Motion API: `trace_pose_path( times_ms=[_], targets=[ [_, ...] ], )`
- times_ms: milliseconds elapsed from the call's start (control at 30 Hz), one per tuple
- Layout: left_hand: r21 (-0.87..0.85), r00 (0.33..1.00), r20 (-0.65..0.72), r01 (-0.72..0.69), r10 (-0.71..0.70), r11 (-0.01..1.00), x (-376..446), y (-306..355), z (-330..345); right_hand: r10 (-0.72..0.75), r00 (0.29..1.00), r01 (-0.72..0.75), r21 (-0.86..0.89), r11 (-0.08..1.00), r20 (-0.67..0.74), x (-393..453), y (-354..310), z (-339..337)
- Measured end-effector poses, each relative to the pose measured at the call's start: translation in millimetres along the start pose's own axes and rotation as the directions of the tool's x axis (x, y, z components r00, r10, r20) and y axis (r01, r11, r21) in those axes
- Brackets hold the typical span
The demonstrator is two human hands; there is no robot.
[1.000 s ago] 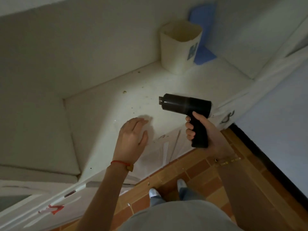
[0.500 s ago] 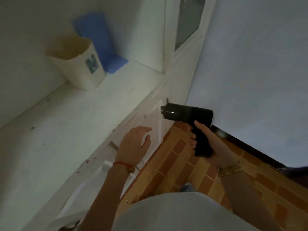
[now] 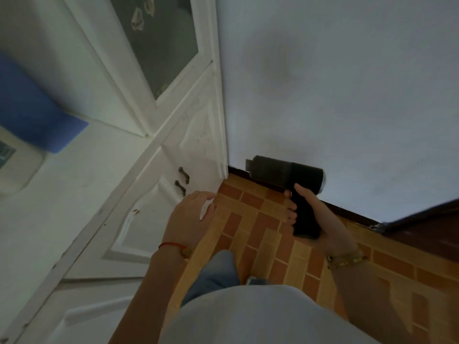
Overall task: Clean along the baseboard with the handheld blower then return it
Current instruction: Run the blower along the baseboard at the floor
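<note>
Since a second ago the head view has swung right, off the white counter top [image 3: 74, 175] and onto the corner where the pale wall meets the brick-pattern floor [image 3: 250, 224]. From the head view, the right hand [image 3: 315, 214] grips the black blower [image 3: 285, 173] by its handle, fingers curled round it, nozzle pointing left along the dark baseboard [image 3: 347, 208] toward the cabinet's end. The left hand [image 3: 191, 217] hovers with fingers relaxed and apart, holding nothing, just beside the white cabinet door [image 3: 149, 214] below its two dark handles [image 3: 182, 181]. A blue board [image 3: 37, 120] lies at the counter's left edge
</note>
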State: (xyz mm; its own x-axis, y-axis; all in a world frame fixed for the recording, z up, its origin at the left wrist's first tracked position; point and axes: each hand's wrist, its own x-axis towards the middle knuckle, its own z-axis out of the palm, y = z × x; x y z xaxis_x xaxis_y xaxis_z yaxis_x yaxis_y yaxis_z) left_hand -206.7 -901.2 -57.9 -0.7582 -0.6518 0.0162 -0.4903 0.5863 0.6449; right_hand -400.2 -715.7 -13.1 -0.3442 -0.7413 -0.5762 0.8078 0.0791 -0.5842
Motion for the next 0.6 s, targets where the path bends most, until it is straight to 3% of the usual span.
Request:
trace_pose_path(
  times_ms=[600],
  targets=[
    [0.016, 0.971, 0.181, -0.162, 0.157, 0.987, 243, -4, 13, -0.095, 0.992, 0.102, 0.097, 0.99, -0.077, 152, -117, -7]
  ],
)
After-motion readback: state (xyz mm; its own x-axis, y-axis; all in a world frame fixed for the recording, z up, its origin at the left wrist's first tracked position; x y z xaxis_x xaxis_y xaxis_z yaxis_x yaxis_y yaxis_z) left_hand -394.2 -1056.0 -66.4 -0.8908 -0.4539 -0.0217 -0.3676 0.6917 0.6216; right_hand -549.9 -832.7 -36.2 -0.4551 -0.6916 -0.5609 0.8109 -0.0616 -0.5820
